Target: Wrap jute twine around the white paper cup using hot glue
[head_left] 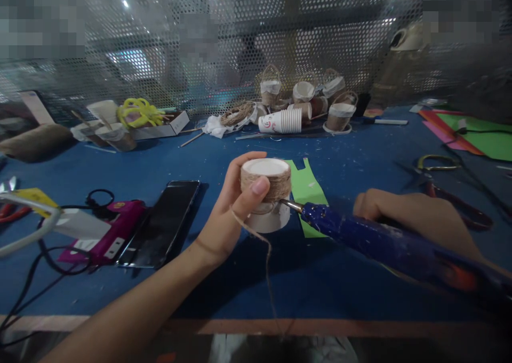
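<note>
Now, left hand (pixel 230 214): we grasp the paper cup (pixel 272 220), twine (pixel 278 186) wound round it, a loose end hanging down.
Right hand (pixel 416 214): we have it clenched on the blue glue gun (pixel 360 236), nozzle at the cup just under the wrap.
Cup location: above the blue table (pixel 224 293), by green paper (pixel 310 187).
Our left: smartphone (pixel 162 224) beside magenta power strip (pixel 120 227).

Reads as rough, fibrous twine (pixel 280 186) on smooth, matt white cup (pixel 270 222). Glossy, scuffed blue plastic on glue gun (pixel 360 236), shiny metal on nozzle (pixel 295 207). Glossy black phone (pixel 166 222). Smooth magenta plastic on power strip (pixel 127 219). Matt green paper (pixel 311 190). Flecked blue tabletop (pixel 340 293) (material unclear). Perforated, metal-looking screen (pixel 160 80).
</note>
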A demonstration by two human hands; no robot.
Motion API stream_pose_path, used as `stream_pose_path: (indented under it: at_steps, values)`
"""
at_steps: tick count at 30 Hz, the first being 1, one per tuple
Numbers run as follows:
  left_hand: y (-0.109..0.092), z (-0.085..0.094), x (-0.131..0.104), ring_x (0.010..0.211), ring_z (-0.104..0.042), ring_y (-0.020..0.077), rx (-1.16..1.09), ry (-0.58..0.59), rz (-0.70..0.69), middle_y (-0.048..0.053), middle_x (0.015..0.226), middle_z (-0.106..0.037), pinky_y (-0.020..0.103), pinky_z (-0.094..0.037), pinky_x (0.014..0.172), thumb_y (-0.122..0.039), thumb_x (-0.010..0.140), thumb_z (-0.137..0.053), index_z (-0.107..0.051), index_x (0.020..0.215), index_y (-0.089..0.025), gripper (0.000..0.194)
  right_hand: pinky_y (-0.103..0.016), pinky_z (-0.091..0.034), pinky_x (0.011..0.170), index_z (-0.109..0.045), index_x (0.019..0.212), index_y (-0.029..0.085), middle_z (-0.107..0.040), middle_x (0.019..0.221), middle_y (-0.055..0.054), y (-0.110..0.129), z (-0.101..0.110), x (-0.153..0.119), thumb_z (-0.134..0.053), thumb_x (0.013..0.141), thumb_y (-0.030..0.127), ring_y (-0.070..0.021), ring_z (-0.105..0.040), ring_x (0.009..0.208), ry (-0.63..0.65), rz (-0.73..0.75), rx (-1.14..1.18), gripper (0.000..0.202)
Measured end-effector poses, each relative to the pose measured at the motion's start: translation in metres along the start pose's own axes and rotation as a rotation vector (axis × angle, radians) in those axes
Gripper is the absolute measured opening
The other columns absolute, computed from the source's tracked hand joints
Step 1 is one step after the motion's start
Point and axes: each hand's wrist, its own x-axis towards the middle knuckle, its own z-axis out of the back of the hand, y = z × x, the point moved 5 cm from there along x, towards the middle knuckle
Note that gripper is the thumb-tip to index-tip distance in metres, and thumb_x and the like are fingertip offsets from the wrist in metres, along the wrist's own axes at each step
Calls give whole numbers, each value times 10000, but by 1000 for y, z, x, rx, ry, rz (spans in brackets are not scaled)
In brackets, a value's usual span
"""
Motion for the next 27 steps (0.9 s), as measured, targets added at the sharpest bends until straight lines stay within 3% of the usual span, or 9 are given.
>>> stream_pose_path:
  at_steps: [5,10,18,21,27]
  values:
    - [-4,1,-2,924,-721,249,21,-30,-11,71,1129,-714,358,-596,762,-503,835,-737,-603,1179,-257,444,-306,-295,585,-497,652,262,-677,644,44,1,0,1,-493,721,281,-185,-582,583,8,-15,-5,72]
    - [-8,-4,-4,842,-750,267,-30,-9,-3,85,1078,-736,405,-605,743,-507,823,-723,-572,1177,-234,472,-291,-309,584,-478,644,256,-663,618,62,5,1,0,-461,712,227,-157,-576,555,-84,11,-65,75]
    - [-8,-6,-1,979,-747,310,-102,18,47,77,1016,-732,403,-611,777,-497,813,-706,-568,1186,-220,485,-278,-315,573,-464,661,252,-671,635,73,6,2,-1,-446,754,270,-141,-595,559,-97,50,-64,97]
    - [-9,-6,-1,930,-743,281,-124,38,31,75,1020,-732,381,-595,764,-499,816,-699,-588,1170,-206,473,-270,-323,568,-472,665,251,-662,627,77,5,3,0,-463,760,283,-133,-595,552,-104,57,-60,101]
    - [-9,-2,-1,707,-679,178,-58,-33,56,19,811,-708,282,-542,651,-537,778,-739,-654,1126,-210,485,-278,-298,555,-476,652,255,-667,620,69,-2,0,2,-489,720,256,-152,-585,542,-52,55,-38,69]
